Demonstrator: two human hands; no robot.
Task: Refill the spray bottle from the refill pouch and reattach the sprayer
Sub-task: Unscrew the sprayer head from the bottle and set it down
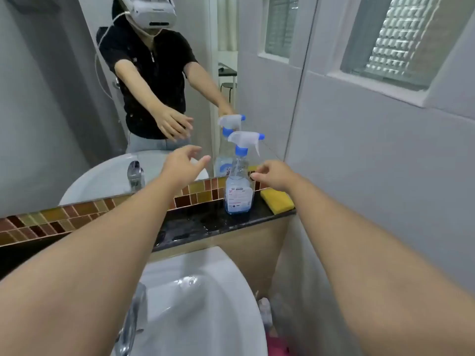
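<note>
Both your hands are empty with fingers loosely spread: the left hand (183, 163) hovers just left of the spray bottle (239, 186), and the right hand (272, 176) is close beside its right shoulder, neither touching it. The bottle stands upright at the far right of the dark counter (195, 222), sprayer (245, 141) on, a little blue liquid at the bottom, a yellow sponge (277, 200) just to its right. To do this well, I'd wrap your right hand around the body and close your left on the blue collar under the sprayer, so it won't tip toward the sink (218, 291); no refill pouch is visible.
</note>
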